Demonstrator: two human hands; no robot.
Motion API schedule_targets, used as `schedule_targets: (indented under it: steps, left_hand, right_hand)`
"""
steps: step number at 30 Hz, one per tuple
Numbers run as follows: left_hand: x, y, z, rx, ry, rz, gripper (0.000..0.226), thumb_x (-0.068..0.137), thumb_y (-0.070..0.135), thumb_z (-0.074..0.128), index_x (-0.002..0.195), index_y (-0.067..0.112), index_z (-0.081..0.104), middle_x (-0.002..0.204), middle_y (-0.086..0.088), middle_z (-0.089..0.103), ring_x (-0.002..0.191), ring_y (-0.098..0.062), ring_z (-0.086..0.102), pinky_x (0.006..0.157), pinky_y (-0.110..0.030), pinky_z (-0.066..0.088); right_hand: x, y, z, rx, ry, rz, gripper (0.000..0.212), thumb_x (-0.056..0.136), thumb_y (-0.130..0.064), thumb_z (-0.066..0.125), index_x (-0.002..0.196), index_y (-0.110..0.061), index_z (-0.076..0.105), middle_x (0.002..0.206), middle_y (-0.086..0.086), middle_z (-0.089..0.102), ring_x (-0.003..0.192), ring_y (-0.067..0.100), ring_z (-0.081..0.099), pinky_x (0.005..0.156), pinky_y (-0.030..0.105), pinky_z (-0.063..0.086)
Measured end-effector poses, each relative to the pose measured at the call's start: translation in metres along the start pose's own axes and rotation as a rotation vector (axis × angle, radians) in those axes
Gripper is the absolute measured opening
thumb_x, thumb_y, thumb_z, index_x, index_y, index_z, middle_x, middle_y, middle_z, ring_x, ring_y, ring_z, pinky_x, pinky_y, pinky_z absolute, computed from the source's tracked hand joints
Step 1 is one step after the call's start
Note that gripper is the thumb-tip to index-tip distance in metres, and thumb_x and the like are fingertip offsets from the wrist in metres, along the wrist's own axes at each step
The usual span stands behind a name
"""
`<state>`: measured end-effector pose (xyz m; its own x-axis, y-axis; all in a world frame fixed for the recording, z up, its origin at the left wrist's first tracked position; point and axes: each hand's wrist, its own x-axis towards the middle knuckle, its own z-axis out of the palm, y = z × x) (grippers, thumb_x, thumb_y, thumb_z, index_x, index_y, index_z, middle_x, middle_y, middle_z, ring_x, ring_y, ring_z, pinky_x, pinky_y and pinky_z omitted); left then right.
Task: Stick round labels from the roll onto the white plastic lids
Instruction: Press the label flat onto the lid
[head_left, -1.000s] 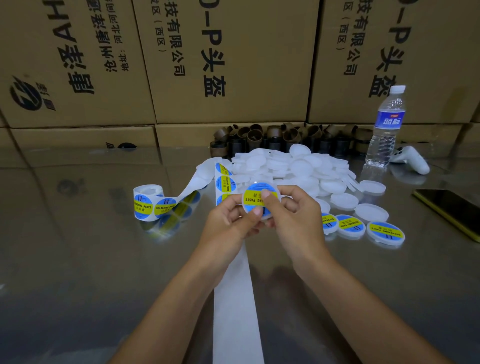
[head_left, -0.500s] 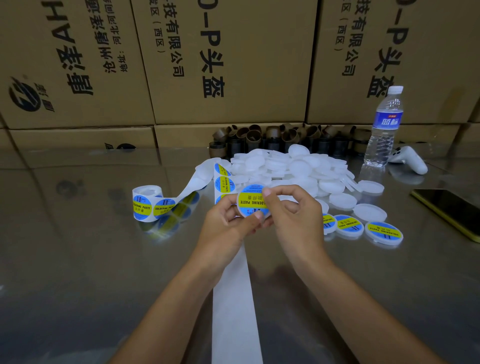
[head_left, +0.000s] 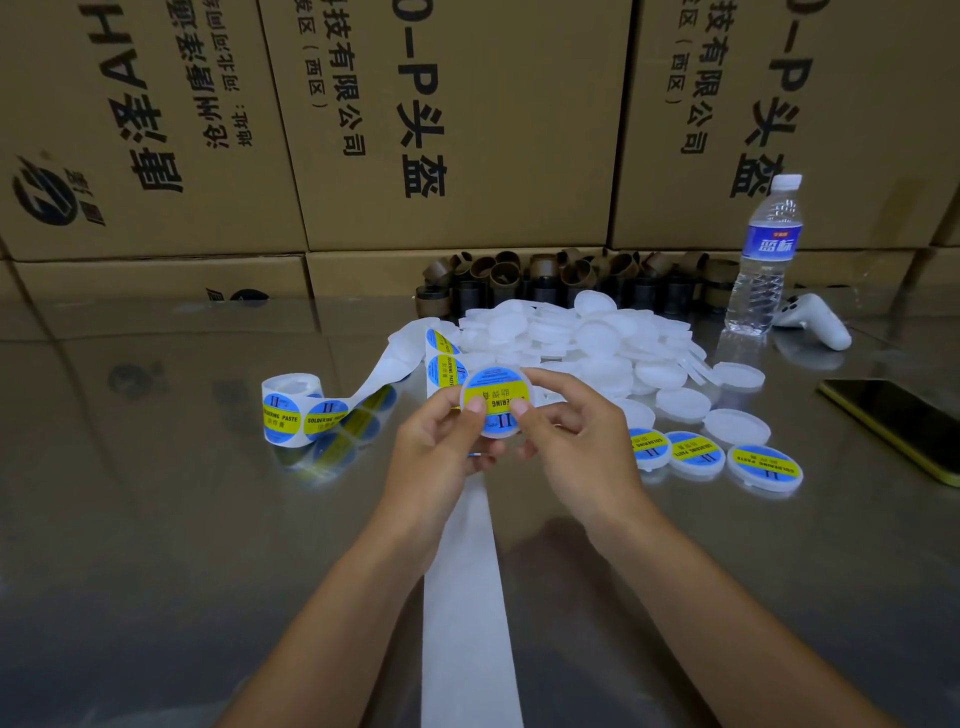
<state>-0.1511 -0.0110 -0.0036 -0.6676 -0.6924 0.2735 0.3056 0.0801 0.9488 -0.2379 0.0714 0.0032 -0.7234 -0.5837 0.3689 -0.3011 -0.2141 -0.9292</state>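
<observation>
Between both hands, above the table's middle, I hold a white plastic lid (head_left: 496, 397) with a blue and yellow round label on its face. My left hand (head_left: 441, 441) grips its left edge, thumb pressed on the label. My right hand (head_left: 571, 431) grips the right edge, thumb also on the label. The label roll (head_left: 291, 410) stands at the left, and its backing strip (head_left: 467, 597) runs past the hands toward me. A heap of bare white lids (head_left: 582, 338) lies behind the hands. Three labelled lids (head_left: 696, 454) lie in a row at the right.
Cardboard boxes (head_left: 441, 130) wall off the back. Empty brown roll cores (head_left: 545, 280) line up in front of them. A water bottle (head_left: 766, 260) and a white controller (head_left: 815, 319) stand at the back right. A phone with a yellow case (head_left: 904, 426) lies at the right edge.
The lid has been turned a little between my hands, and both thumbs have slid over the label. Everything on the table is as before.
</observation>
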Motion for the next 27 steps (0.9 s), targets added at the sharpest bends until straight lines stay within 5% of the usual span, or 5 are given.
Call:
schedule_targets:
  steps: [5,10,14,23,27]
  left_hand:
    - [0.002,0.0,0.0,0.007,0.074,-0.019,0.013,0.096,0.021,0.054,0.102,0.029,0.063,0.092,0.006,0.066,0.077,-0.006,0.065,0.07,-0.022,0.052]
    - [0.002,0.001,0.001,-0.033,0.101,-0.049,0.011,0.096,0.017,0.054,0.099,0.022,0.063,0.086,0.005,0.067,0.067,-0.004,0.066,0.068,-0.022,0.053]
    - [0.002,0.002,0.001,-0.027,0.089,-0.054,0.013,0.096,0.012,0.052,0.097,0.019,0.063,0.076,0.005,0.067,0.064,-0.005,0.066,0.063,-0.02,0.052]
    - [0.001,0.002,0.0,-0.006,0.086,-0.063,0.015,0.096,0.009,0.052,0.096,0.018,0.064,0.071,0.008,0.069,0.064,-0.007,0.066,0.062,-0.018,0.053]
    - [0.001,0.001,0.0,0.005,0.083,-0.063,0.016,0.095,0.007,0.051,0.096,0.018,0.064,0.072,0.008,0.069,0.065,-0.007,0.066,0.062,-0.018,0.052]
  right_hand:
    - [0.016,0.002,-0.033,-0.082,0.208,0.033,0.019,0.091,-0.017,0.061,0.1,-0.033,0.062,0.067,-0.005,0.065,0.058,0.003,0.06,0.06,0.015,0.046]
    - [0.021,0.015,-0.079,-0.581,0.468,0.036,0.031,0.091,-0.015,0.053,0.121,-0.015,0.059,0.064,-0.001,0.059,0.092,0.03,0.058,0.074,0.035,0.042]
    - [0.023,0.019,-0.093,-0.761,0.61,0.197,0.036,0.089,-0.017,0.051,0.124,-0.018,0.057,0.112,0.016,0.062,0.11,0.034,0.051,0.074,0.034,0.034]
    - [0.022,0.031,-0.109,-1.201,0.554,0.329,0.032,0.087,-0.021,0.056,0.115,-0.007,0.061,0.116,0.021,0.058,0.114,0.037,0.041,0.087,0.04,0.035]
    - [0.028,0.032,-0.101,-1.22,0.49,0.035,0.033,0.087,-0.017,0.056,0.12,-0.01,0.06,0.122,0.016,0.054,0.116,0.033,0.038,0.09,0.041,0.028]
